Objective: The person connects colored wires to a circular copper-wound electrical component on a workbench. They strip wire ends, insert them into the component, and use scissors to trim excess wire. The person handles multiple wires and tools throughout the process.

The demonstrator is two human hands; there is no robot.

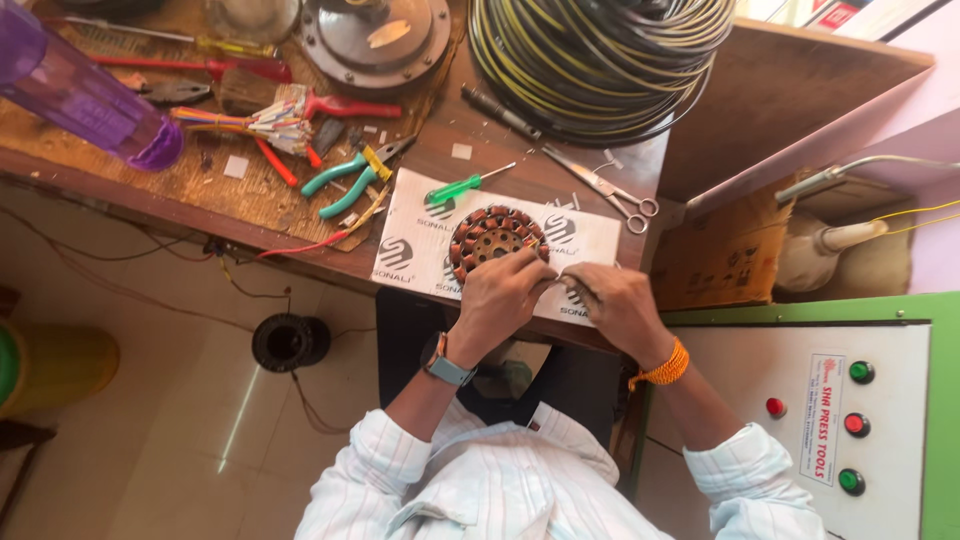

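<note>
Wooden workbench [700, 110] seen from above, strewn with pliers [352, 178], a green-handled screwdriver [462, 186], scissors [605, 190] and a large coil of cable [598, 60]: your left hand [503, 293] rests curled on the near rim of the copper-wound stator [490, 238], which lies on a white printed sheet [410, 230]. Your right hand [612, 303] pinches what looks like a thin strip just beside the stator. By appearance you are fitting the windings by hand; the next move calls for a steady core and fine fingertip guidance.
</note>
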